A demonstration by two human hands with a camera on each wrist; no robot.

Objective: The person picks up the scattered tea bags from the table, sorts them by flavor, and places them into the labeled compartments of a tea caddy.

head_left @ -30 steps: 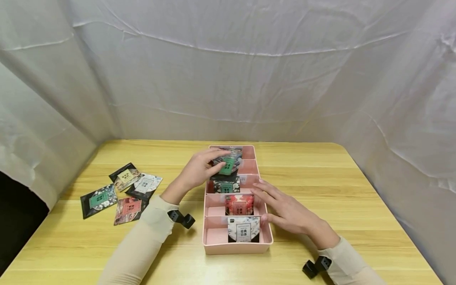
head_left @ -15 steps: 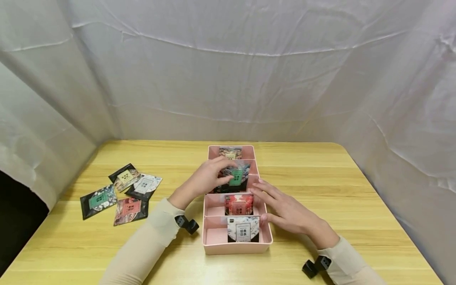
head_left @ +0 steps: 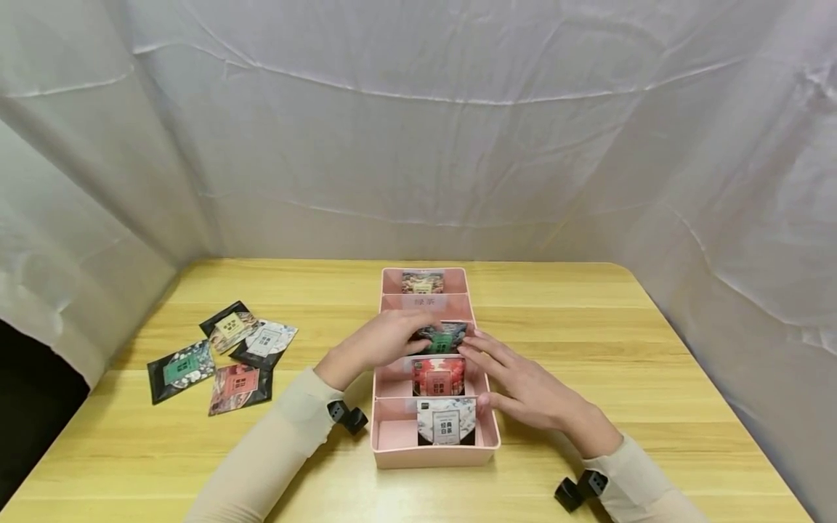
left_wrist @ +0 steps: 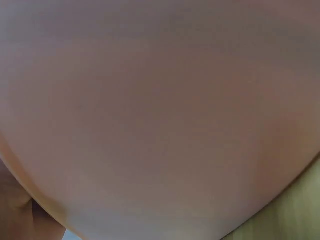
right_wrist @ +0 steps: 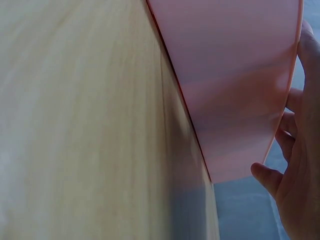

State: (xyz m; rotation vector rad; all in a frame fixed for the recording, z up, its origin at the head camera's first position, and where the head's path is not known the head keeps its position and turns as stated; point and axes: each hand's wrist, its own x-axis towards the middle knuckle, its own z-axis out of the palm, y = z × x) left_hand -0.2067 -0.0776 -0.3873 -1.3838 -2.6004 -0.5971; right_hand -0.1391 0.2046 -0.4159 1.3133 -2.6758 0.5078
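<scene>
In the head view, a long pink divided box stands on the table. My left hand reaches over its left wall and pinches a dark tea sachet with a green label in the middle compartment. The fingers cover the sachet's left part. My right hand rests on the right rim with fingers extended; the right wrist view shows its fingertips along the box's upper edge. A red tea sachet and a white one stand in the two nearest compartments. The box wall fills the left wrist view.
Left of the box lie loose sachets: one green-labelled, one red, one yellow-labelled and one white. A yellow-labelled sachet stands in the farthest compartment. Pale cloth hangs behind the table.
My left hand has brought the green-labelled sachet from above the back compartments towards me and down into the middle one. The right hand stays on the rim.
</scene>
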